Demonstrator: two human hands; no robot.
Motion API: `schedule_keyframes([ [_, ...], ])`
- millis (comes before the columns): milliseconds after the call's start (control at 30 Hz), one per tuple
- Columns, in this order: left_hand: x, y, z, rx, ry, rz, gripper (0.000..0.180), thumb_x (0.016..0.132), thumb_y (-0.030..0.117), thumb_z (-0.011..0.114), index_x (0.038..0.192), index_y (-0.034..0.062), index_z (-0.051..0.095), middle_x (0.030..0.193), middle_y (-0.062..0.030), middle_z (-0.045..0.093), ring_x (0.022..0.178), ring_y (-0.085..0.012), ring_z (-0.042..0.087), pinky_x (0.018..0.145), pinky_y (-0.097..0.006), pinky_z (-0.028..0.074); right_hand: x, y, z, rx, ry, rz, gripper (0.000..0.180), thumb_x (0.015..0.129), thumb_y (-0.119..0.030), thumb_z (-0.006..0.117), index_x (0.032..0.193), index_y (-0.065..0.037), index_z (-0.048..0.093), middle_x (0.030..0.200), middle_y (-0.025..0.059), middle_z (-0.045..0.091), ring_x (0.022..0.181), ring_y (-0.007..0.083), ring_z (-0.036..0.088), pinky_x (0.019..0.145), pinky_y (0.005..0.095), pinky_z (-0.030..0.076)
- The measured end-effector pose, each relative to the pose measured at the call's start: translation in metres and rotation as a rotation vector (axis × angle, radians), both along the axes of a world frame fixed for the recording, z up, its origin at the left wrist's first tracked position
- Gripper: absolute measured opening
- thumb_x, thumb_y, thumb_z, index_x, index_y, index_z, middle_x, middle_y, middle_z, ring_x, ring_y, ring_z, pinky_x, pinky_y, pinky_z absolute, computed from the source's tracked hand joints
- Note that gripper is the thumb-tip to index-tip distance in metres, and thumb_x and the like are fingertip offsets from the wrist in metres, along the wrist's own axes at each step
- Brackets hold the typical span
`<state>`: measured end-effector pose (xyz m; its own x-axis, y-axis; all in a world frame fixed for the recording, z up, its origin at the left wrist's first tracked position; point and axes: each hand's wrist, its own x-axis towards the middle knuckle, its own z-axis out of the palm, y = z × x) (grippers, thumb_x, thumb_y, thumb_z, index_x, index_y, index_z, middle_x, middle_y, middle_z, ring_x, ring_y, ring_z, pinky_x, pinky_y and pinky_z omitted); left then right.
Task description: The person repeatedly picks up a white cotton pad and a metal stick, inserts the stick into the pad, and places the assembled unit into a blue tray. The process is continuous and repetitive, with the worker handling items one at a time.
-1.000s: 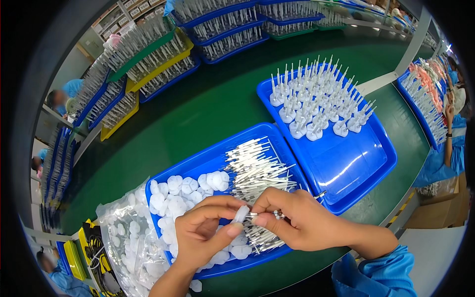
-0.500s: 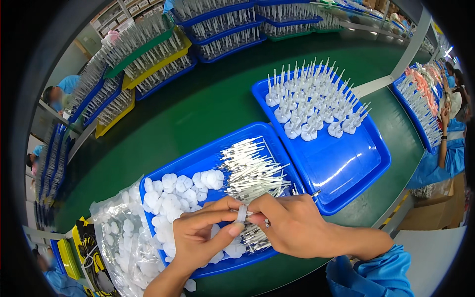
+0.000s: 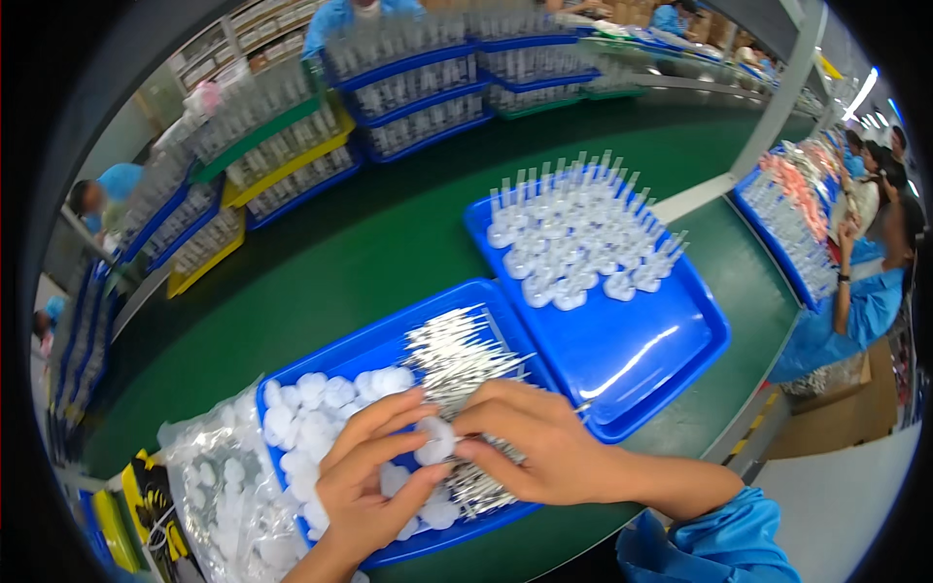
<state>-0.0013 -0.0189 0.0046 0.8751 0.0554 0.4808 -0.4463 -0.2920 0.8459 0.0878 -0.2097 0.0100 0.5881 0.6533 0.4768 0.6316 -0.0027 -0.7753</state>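
My left hand (image 3: 374,476) pinches a translucent white plastic disc (image 3: 434,442) between thumb and fingers, its round face turned partly up. My right hand (image 3: 530,442) closes thumb and fingertips at the disc's right side; what it grips there is hidden by the fingers and blur. Both hands are above a blue tray (image 3: 340,348). In that tray, loose white discs (image 3: 311,394) fill the left part, and a heap of thin white rods (image 3: 457,355) lies to their right, partly under my right hand.
Behind on the right, a second blue tray (image 3: 622,364) carries upright disc-and-rod pieces (image 3: 573,233). A clear plastic bag of discs (image 3: 228,481) lies left. Stacked trays (image 3: 418,102) line the green table's (image 3: 360,228) far side. A co-worker's blue sleeve (image 3: 836,316) is at right.
The disc has turned from edge-on to showing its round face. My hands have shifted slightly left in the picture. The whole view has moved too, with blur.
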Motion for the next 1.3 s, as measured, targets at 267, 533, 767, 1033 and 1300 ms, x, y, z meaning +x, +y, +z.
schedule_keyframes([
  [267,-0.004,-0.003,-0.004,0.250,-0.185,0.091,0.028,0.076,-0.006,0.077,0.103,-0.0037,0.067,0.124,-0.0278,0.061,0.108,-0.0411,0.065,0.089,-0.044,0.053,-0.005,0.002,-0.002,0.032,0.084,0.036,0.012,0.088,-0.005,0.066,0.097,-0.002,0.059,0.090,0.0127,0.055,0.076,0.0324,0.059,0.064,0.0405,0.047],
  [533,-0.005,0.002,-0.002,0.304,-0.249,0.072,0.040,0.074,-0.006,0.078,0.111,-0.0020,0.066,0.125,-0.0263,0.062,0.107,-0.0387,0.065,0.086,-0.044,0.053,-0.004,0.008,-0.002,0.081,0.102,0.077,0.016,0.085,0.002,0.067,0.100,0.000,0.061,0.094,0.0131,0.058,0.074,0.0300,0.061,0.062,0.0366,0.049],
  [767,-0.002,0.003,0.003,0.454,-0.186,0.023,0.037,0.080,-0.005,0.072,0.116,-0.0035,0.063,0.124,-0.0302,0.059,0.113,-0.0423,0.062,0.095,-0.047,0.052,-0.004,0.002,-0.007,0.120,0.109,0.072,0.014,0.087,0.001,0.065,0.100,-0.001,0.060,0.092,0.0133,0.057,0.077,0.0322,0.059,0.066,0.0381,0.048],
  [1033,-0.006,-0.011,0.009,-0.032,0.158,0.411,0.034,0.104,0.020,0.052,0.119,-0.0086,0.063,0.118,-0.0161,0.066,0.099,-0.0205,0.064,0.084,-0.031,0.053,-0.004,0.015,-0.018,0.191,0.204,0.115,0.016,0.096,-0.006,0.053,0.106,0.005,0.049,0.094,0.0249,0.055,0.092,0.0462,0.057,0.076,0.0495,0.045],
  [1300,0.004,-0.003,0.019,-0.025,0.374,0.292,0.033,0.101,0.017,0.056,0.123,-0.0057,0.063,0.118,-0.0146,0.066,0.099,-0.0168,0.061,0.085,-0.028,0.049,0.002,0.001,-0.008,-0.240,0.236,0.086,0.016,0.092,-0.004,0.057,0.102,0.006,0.050,0.091,0.0272,0.059,0.088,0.0486,0.061,0.072,0.0510,0.047],
])
